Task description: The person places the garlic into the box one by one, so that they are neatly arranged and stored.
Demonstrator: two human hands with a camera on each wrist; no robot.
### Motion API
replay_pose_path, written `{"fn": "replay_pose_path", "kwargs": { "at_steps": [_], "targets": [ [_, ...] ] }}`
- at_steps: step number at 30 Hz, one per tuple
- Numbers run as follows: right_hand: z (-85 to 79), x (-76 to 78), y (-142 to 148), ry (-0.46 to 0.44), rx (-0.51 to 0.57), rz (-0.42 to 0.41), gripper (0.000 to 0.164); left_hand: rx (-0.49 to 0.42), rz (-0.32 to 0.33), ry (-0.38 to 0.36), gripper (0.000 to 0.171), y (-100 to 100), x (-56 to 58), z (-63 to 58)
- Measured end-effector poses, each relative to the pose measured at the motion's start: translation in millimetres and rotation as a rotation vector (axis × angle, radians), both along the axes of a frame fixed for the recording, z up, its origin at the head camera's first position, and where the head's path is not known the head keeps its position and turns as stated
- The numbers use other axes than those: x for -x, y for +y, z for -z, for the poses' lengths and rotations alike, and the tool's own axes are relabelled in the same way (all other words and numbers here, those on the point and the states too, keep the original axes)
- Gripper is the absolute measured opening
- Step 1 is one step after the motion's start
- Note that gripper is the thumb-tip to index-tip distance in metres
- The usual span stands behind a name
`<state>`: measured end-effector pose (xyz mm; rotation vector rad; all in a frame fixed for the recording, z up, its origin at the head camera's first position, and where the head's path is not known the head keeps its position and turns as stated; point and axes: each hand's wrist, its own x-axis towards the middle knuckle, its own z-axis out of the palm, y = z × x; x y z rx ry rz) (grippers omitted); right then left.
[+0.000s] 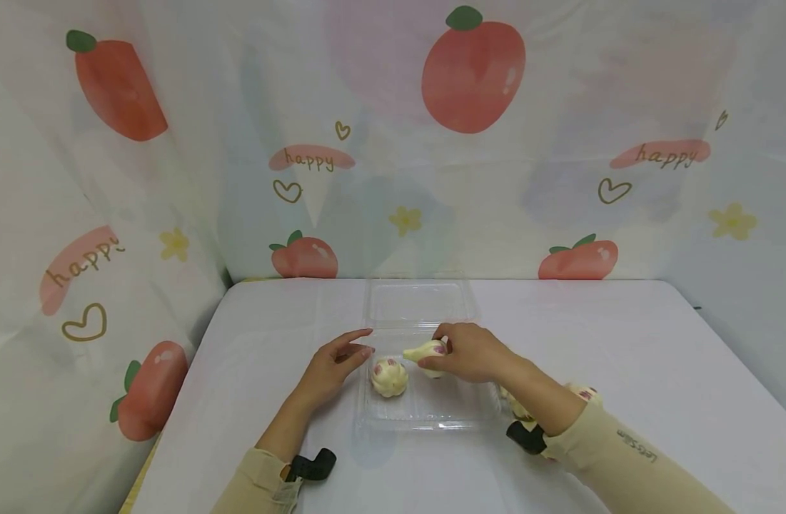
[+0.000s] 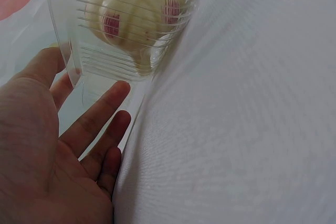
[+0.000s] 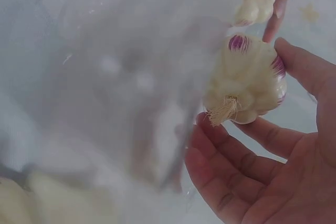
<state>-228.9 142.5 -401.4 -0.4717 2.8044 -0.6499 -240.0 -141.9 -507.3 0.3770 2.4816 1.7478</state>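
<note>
A clear plastic clamshell box (image 1: 431, 414) stands on the white table with its lid raised at the back. Inside, at the left, sits one cream garlic bulb (image 1: 389, 378) with purple patches; the left wrist view shows this bulb (image 2: 136, 11) through the ribbed wall. Over the box, my right hand (image 1: 472, 351) grips a second garlic bulb (image 3: 247, 80) between thumb and fingers, stem pointing left, roots facing the right wrist camera. My left hand (image 1: 331, 365) is at the box's left edge, fingers loosely extended, fingertips at the wall; whether they press it is unclear.
More garlic bulbs (image 1: 584, 391) lie right of the box, partly hidden beneath the right forearm. A printed fabric backdrop (image 1: 380, 143) rises behind the table and along its left side. The white tabletop (image 1: 251, 343) spreads on both sides of the box.
</note>
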Motion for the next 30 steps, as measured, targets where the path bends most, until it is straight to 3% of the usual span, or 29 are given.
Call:
{"fn": "replay_pose_path", "kwargs": {
  "at_steps": [7,30],
  "targets": [
    [6.0,0.0,-4,-0.017,0.005,0.006,0.042,0.003,0.003,-0.005,0.046,0,-0.7,0.1],
    [19.7,0.8,-14,-0.037,-0.029,0.031,0.042,0.019,-0.009,0.003,0.046,0,-1.1,-1.5]
  ]
}}
